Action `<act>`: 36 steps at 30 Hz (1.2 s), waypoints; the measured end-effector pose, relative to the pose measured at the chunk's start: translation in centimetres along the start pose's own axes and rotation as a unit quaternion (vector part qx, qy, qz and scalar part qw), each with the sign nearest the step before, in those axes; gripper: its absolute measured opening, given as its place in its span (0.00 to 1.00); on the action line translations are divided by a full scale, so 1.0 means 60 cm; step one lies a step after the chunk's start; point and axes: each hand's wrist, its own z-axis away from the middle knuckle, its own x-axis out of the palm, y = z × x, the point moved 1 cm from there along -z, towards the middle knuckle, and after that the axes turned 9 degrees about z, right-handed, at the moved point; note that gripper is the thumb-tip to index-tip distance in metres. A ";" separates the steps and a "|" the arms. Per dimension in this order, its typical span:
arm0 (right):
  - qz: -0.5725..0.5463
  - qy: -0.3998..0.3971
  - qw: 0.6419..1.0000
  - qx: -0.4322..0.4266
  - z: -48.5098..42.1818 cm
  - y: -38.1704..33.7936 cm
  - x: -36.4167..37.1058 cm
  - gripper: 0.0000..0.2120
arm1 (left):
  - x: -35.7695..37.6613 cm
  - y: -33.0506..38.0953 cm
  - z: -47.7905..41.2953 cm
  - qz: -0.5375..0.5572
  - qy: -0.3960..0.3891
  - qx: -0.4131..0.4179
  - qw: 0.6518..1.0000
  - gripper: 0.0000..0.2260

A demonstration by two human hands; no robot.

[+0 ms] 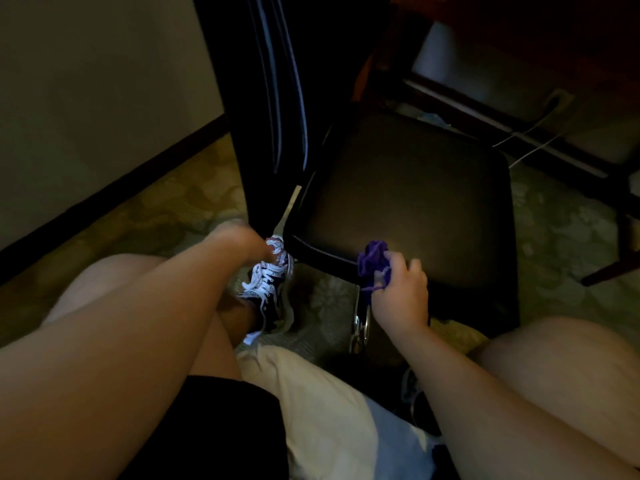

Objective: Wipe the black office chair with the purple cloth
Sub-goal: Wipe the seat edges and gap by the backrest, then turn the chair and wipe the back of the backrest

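Patterned carpet (pixel 187 209) lies dim across my view. The left hand (pixel 239 242) shows blurred beside the black office chair (pixel 415 202), and I cannot tell its grip. At the seat's near edge, the right hand (pixel 398 296) clutches the bunched purple cloth (pixel 375 261) in curled fingers.

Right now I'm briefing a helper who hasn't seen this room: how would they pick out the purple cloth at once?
Start at the black padded office chair. At the near edge of its seat, the right hand grips a crumpled purple cloth. It is the only purple thing there, unlike the black-and-white laced sneaker on the floor nearby.
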 end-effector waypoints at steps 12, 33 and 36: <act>0.051 -0.009 0.990 -0.132 -0.025 -0.047 0.022 0.20 | -0.030 0.006 -0.053 0.220 0.044 0.089 0.970 0.25; 0.162 -0.053 0.937 -0.306 -0.057 -0.166 0.047 0.28 | -0.036 0.009 -0.088 0.371 0.047 0.068 0.925 0.21; 0.161 -0.046 0.945 -0.280 -0.039 -0.108 0.038 0.24 | -0.036 0.009 -0.083 0.370 0.041 0.070 0.925 0.23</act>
